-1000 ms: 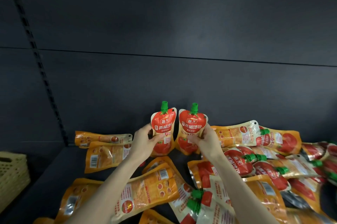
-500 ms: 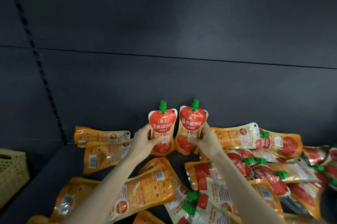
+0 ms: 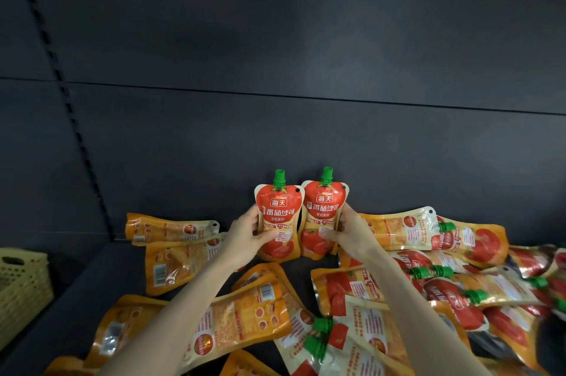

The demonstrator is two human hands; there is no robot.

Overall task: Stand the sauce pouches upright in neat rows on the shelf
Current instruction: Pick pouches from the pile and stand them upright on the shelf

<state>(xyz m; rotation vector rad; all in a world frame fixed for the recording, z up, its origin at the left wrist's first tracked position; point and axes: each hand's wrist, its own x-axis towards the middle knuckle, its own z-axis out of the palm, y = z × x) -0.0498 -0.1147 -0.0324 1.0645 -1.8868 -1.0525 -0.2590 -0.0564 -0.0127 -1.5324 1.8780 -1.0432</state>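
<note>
Two red tomato sauce pouches with green caps stand upright side by side near the back of the dark shelf (image 3: 76, 290). My left hand (image 3: 245, 238) grips the left pouch (image 3: 278, 216) along its left edge. My right hand (image 3: 349, 231) grips the right pouch (image 3: 323, 213) along its right edge. The two pouches touch at their inner edges, labels facing me. Several more pouches lie flat in a loose pile (image 3: 428, 290) across the shelf, some face down with orange backs (image 3: 239, 320).
The dark back panel (image 3: 306, 130) rises right behind the two standing pouches. A perforated upright strip (image 3: 70, 109) runs down the left. A pale yellow basket (image 3: 21, 287) sits at the far left edge. Flat pouches cover most of the shelf to the right and front.
Both hands have straightened the two pouches and drawn them together; the tilt and the gap between them are gone. They sit a little further right.
</note>
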